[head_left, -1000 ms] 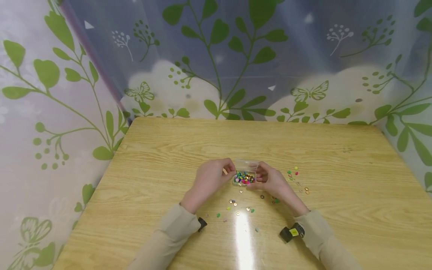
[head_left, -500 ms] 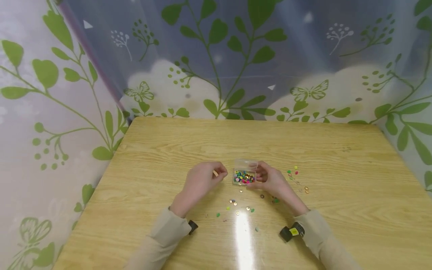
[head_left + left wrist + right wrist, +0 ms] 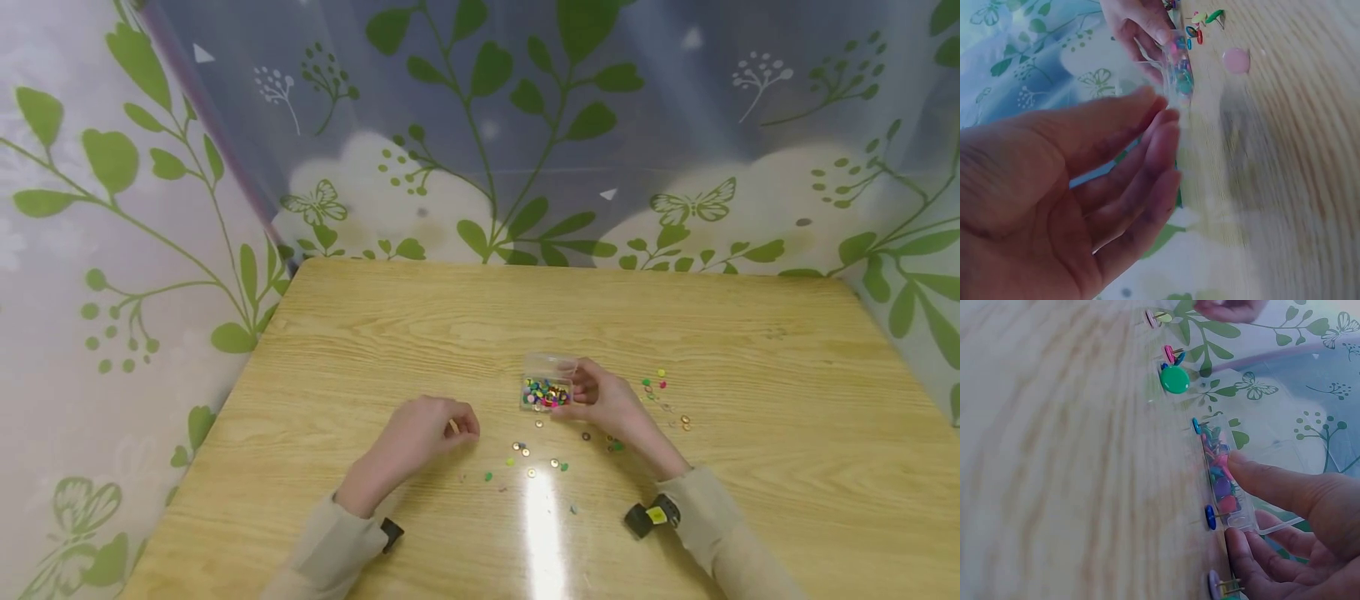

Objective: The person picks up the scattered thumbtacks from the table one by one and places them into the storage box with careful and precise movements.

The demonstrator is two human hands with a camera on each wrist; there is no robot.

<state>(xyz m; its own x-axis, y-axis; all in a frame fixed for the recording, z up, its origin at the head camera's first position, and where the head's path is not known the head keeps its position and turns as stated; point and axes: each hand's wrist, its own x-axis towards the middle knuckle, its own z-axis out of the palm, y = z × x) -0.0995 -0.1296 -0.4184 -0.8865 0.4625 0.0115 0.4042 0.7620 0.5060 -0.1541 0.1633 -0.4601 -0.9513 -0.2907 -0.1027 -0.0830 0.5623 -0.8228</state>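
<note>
Gripping the right end of a clear plastic box (image 3: 529, 408) in the right hand (image 3: 603, 400), with the thumb at the near corner and the other fingers by the right end and the raised lid (image 3: 543, 363). Steadying it on the table (image 3: 375, 333), with a heap of colourful tacks (image 3: 547, 393) inside. Hovering to the left and nearer, apart from the box, with the left hand (image 3: 427, 432): fingers loosely bent, thumb and fingertips close together, nothing visible between. Scattered on the near side: a brass tack (image 3: 532, 473), a green tack (image 3: 488, 477) and several others, with more, such as a yellow tack (image 3: 662, 373), to the right beyond the right hand. Backed on the far side by leaf-printed cloth (image 3: 630, 100). Probably midway through gathering loose tacks into the box, to judge by those outside. Calling next for a low reach with the left hand, a careful pinch clear of the point, and a firm right-hand hold against tipping
</note>
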